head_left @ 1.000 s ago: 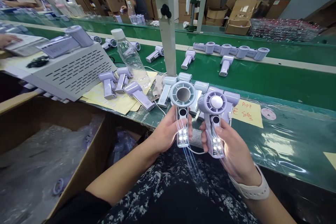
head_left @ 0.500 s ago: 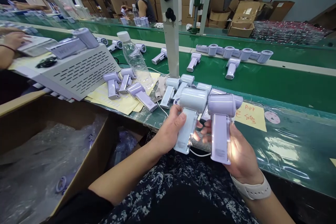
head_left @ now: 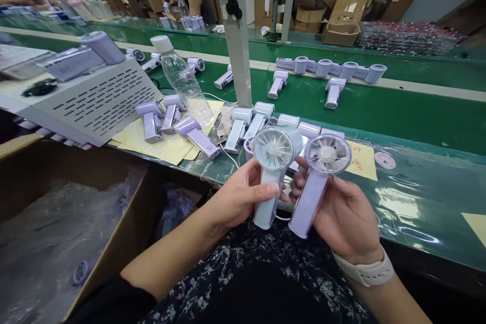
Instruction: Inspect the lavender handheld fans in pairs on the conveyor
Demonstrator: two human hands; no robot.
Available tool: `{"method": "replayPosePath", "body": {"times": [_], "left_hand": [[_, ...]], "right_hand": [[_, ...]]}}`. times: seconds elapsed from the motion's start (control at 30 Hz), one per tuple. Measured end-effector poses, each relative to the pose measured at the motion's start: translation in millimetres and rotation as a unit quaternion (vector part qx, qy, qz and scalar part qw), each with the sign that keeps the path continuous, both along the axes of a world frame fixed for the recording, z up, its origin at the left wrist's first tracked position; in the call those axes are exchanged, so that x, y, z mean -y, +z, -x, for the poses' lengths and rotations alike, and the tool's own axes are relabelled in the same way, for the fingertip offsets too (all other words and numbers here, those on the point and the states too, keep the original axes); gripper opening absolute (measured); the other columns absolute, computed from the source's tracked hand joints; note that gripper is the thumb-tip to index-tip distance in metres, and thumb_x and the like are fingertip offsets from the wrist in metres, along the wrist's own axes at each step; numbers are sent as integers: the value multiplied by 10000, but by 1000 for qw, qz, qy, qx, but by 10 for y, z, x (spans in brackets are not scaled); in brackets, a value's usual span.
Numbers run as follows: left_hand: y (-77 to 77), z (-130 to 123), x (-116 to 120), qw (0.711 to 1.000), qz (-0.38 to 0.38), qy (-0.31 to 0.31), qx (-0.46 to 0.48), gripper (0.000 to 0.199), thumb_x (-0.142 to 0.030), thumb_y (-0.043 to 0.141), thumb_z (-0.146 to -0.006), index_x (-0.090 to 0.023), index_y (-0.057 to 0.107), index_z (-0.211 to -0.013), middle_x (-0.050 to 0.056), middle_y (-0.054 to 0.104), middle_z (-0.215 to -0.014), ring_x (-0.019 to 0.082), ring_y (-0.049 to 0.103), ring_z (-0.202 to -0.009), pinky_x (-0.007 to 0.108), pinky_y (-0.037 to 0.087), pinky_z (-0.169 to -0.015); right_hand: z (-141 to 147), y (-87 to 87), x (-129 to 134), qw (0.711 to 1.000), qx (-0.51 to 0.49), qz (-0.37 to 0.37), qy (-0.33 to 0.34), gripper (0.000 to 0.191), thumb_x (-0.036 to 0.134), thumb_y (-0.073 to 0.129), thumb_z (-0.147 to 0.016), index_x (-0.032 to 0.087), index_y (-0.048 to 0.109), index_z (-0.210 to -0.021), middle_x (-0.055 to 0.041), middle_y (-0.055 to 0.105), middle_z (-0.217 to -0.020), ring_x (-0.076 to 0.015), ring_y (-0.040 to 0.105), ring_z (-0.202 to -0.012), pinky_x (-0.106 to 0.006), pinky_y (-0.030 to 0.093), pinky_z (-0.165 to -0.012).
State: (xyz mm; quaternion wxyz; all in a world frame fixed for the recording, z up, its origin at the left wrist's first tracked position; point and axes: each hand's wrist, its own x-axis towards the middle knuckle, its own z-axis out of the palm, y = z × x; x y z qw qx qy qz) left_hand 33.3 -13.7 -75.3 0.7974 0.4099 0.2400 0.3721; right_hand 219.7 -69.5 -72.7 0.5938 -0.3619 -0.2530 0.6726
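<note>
My left hand (head_left: pixel 243 195) is closed round the handle of a pale blue handheld fan (head_left: pixel 274 149), its thumb lying across the front. A lilac handheld fan (head_left: pixel 309 202) is gripped in my right hand (head_left: pixel 343 212), which wears a pale watch on the wrist. Both fans are held side by side above my lap, with their round grilles facing me. Just behind them, several more blue and lilac fans (head_left: pixel 237 129) lie on the bench edge, partly hidden by the ones I hold. A lilac fan (head_left: pixel 199 136) rests on yellow paper to the left.
A slotted grey metal box (head_left: pixel 110 101) and a clear plastic bottle (head_left: pixel 186 81) stand at left. An upright post (head_left: pixel 237 35) rises from the bench. Beyond runs a green conveyor (head_left: pixel 417 121) carrying fans. An open carton (head_left: pixel 114 243) holds plastic bags at lower left. People work across the line.
Both fans have been turned in my hands, so their round grilles now face me instead of their sides. The view has shifted slightly to the right.
</note>
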Motion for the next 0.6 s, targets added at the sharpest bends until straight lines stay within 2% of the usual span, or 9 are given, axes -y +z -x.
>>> {"method": "replayPosePath", "body": {"times": [0.07,0.13,0.23,0.37,0.47,0.6], "left_hand": [[-26,-12,-25,999,41,-6,-8,521,-336,936,-686,-158,630,-1069,17,660,-863,150,666,-696,290,541,-690],[-31,-6,-41,998,67,2,0,463,-339,904,-714,-144,660,-1056,28,670,-886,148,664,-697,288,540,-688],[-23,8,-67,995,83,-6,53,422,-375,809,-768,-124,679,-1081,89,719,-976,206,696,-786,334,570,-724],[-27,12,-96,996,65,12,67,327,-277,723,-810,-158,657,-1108,102,768,-1000,247,737,-871,358,585,-772],[-26,9,-100,998,31,42,23,371,-233,729,-851,-199,635,-1208,86,777,-1076,236,756,-898,352,591,-803],[-20,2,-97,999,-29,32,-11,490,-287,826,-832,-173,641,-1271,125,765,-1183,220,752,-931,281,581,-743]], "right_hand": [[34,-1,-16,1000,-13,5,8,333,444,526,-951,226,740,-820,-69,644,-818,-206,595,-712,-356,593,-658],[58,2,-15,1000,-18,8,13,375,428,485,-966,203,718,-777,-66,600,-775,-182,539,-665,-321,552,-608],[64,2,-10,1000,-26,18,1,374,446,486,-960,197,718,-805,-76,616,-815,-175,527,-641,-316,527,-572],[10,-28,-25,998,-46,0,-39,229,433,613,-879,237,732,-877,-71,654,-924,-204,589,-726,-294,517,-516],[-40,-66,-37,996,-46,-14,-76,156,388,673,-846,246,738,-853,-66,700,-915,-222,643,-781,-324,583,-592],[-61,-101,-49,991,-17,16,-135,205,416,665,-913,248,755,-987,-66,762,-899,-221,717,-823,-365,633,-796]]}}
